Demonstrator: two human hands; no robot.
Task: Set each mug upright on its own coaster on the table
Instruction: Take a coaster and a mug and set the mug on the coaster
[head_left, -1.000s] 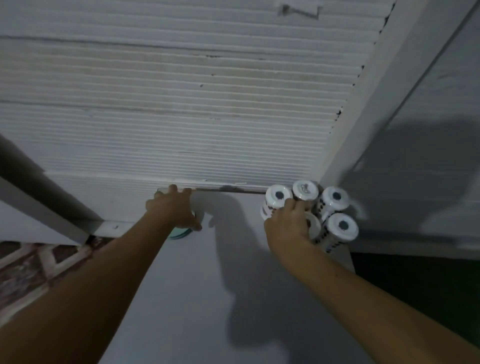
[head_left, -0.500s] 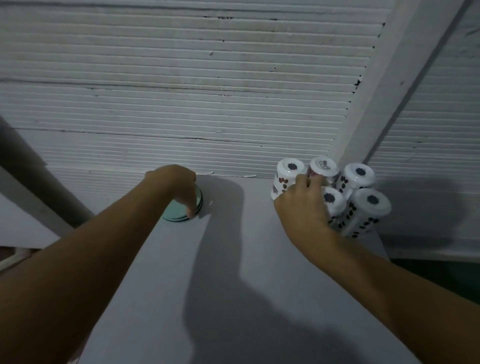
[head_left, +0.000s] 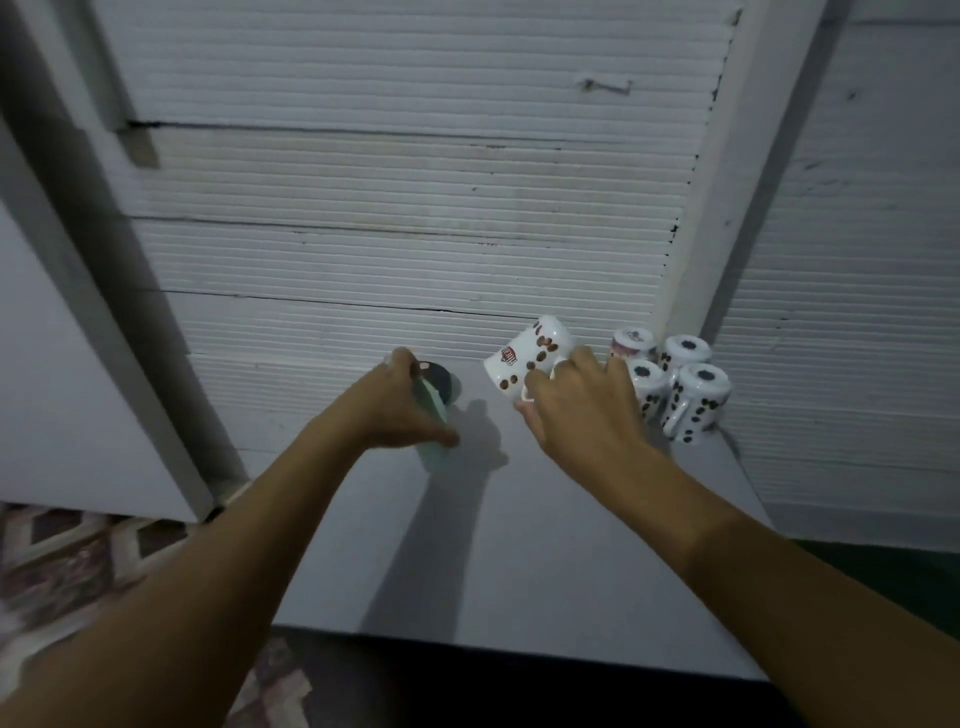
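Note:
My left hand (head_left: 395, 408) is shut on a tilted stack of round pale-green coasters (head_left: 434, 410), raised off the grey table (head_left: 467, 545); a dark disc shows at the stack's top. My right hand (head_left: 576, 405) grips a white mug with brown bean marks (head_left: 524, 353) by its handle. That mug is in the air, tipped on its side with its base pointing up and to the right. Several more white spotted mugs (head_left: 696, 395) stand upside down in a tight cluster at the table's back right corner, just right of my right hand.
A ribbed white wall (head_left: 405, 234) rises right behind the table, and a white post (head_left: 696, 249) stands behind the mug cluster. The table's front edge (head_left: 519, 642) is close to me. Patterned floor (head_left: 62, 561) shows at the lower left.
My right hand has lifted one mug out of the cluster and tipped it sideways. My left hand has raised and tilted the coaster stack off the table.

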